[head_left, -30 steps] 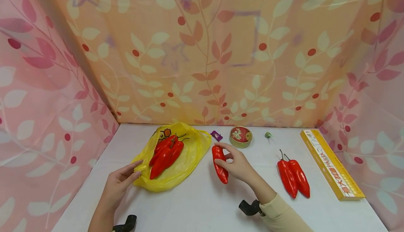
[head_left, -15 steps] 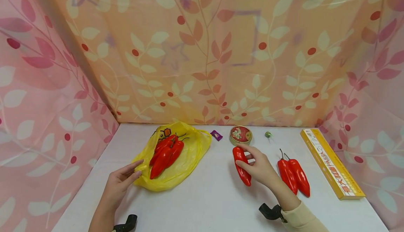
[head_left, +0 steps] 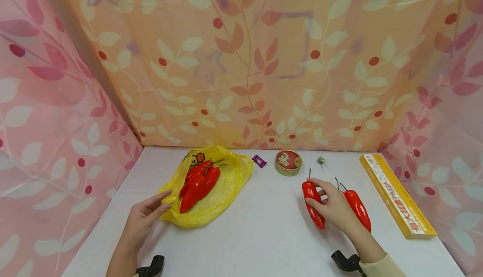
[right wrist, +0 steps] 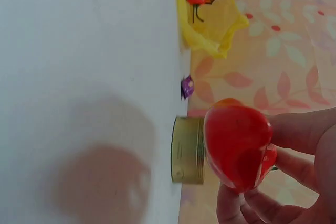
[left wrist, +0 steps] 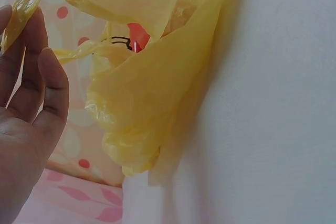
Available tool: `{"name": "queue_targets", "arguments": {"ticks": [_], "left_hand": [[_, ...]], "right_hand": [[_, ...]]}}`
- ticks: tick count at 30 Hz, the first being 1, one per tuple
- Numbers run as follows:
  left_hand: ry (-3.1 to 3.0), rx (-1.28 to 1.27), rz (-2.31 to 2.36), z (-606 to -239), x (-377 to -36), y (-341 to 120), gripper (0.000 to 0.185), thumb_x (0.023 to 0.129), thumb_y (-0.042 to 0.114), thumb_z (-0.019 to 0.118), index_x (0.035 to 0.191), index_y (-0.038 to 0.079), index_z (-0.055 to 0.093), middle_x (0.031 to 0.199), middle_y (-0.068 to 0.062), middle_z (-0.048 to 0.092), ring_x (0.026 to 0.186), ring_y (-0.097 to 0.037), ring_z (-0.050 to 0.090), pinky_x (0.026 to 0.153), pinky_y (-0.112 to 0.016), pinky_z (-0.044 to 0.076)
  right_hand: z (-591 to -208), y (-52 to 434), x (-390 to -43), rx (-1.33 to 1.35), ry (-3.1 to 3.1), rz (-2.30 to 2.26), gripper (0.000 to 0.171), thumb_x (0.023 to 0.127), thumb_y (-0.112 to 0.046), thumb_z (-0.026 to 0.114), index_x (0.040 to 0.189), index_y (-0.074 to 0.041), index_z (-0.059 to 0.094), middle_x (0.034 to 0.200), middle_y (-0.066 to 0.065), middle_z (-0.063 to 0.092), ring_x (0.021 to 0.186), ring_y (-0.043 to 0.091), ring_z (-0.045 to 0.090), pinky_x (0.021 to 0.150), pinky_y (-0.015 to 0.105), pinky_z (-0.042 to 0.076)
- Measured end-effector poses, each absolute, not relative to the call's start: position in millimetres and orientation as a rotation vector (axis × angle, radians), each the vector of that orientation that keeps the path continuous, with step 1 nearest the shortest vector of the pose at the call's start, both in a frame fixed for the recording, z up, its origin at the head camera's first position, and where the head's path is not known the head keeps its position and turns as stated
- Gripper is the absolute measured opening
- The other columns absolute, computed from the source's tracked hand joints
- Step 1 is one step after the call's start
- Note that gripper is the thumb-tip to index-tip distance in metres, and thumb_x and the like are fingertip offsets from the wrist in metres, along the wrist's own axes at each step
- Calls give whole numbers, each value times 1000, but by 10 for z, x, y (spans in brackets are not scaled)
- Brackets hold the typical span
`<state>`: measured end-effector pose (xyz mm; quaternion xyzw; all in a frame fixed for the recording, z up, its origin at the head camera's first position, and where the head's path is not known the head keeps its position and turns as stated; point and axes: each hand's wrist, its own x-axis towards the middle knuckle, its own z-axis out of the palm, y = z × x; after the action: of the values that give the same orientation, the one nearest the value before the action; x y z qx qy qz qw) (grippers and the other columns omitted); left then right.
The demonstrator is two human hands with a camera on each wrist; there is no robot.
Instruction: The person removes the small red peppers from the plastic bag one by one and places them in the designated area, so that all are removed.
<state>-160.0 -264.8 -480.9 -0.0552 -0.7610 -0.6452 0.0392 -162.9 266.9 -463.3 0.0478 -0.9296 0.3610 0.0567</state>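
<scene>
Now the right hand [head_left: 333, 210] has its fingers and thumb curled round a red chili pepper [head_left: 312, 203], holding it low over the white counter [head_left: 256, 235], just beside another red pepper [head_left: 357, 208] that lies there by the yellow pasta box [head_left: 396, 195]. To my eye, setting it down well means lowering it parallel to its neighbour, stem away from the person, and loosening the fingers only once it rests on the counter. The left hand [head_left: 145, 218] is spread with straight fingers, its fingertips touching the edge of the yellow plastic bag [head_left: 222, 189], where more red peppers [head_left: 198, 182] lie. A round tin [head_left: 288, 162] sits toward the back.
</scene>
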Motion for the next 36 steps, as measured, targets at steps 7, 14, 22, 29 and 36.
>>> {"name": "queue_targets", "arguments": {"ticks": [7, 14, 22, 29, 36], "left_hand": [[-2300, -166, -2016, -4789, -1575, -2646, 45, 97, 9, 68, 136, -9, 56, 123, 18, 69, 115, 7, 60, 89, -13, 53], [-2326, -166, -2003, -4807, -1586, -2644, 46, 96, 11, 68, 137, -8, 57, 124, 18, 69, 116, 7, 59, 89, -13, 53], [-2341, -177, -1974, -4813, -1603, -2657, 46, 97, 11, 68, 136, -8, 57, 124, 18, 69, 114, 7, 60, 89, -13, 53], [-2384, -143, -1951, -4832, -1603, -2663, 48, 97, 17, 69, 138, -5, 58, 124, 21, 68, 117, 11, 57, 90, -13, 52], [-2407, -152, -1916, -4855, -1630, -2676, 47, 97, 18, 68, 138, -3, 59, 126, 21, 67, 118, 12, 55, 91, -12, 52]], "right_hand": [[-4703, 2860, -1592, 20, -2855, 957, 63, 88, -28, 78, 145, -19, 51, 125, 16, 58, 102, 30, 57, 69, 40, 62], [-4776, 2974, -1499, -36, -2916, 779, 62, 88, -29, 78, 143, -16, 53, 118, 20, 57, 104, 34, 55, 74, 53, 60], [-4787, 3003, -1474, -6, -2886, 699, 59, 89, -25, 77, 142, -11, 54, 127, 26, 56, 110, 42, 55, 85, 65, 55], [-4857, 3024, -1497, -23, -2874, 632, 59, 87, -22, 78, 141, -13, 56, 128, 26, 55, 115, 46, 53, 86, 68, 53], [-4920, 3042, -1526, -26, -2894, 581, 58, 85, -22, 80, 138, -13, 58, 128, 25, 56, 114, 45, 53, 82, 68, 55]]}}
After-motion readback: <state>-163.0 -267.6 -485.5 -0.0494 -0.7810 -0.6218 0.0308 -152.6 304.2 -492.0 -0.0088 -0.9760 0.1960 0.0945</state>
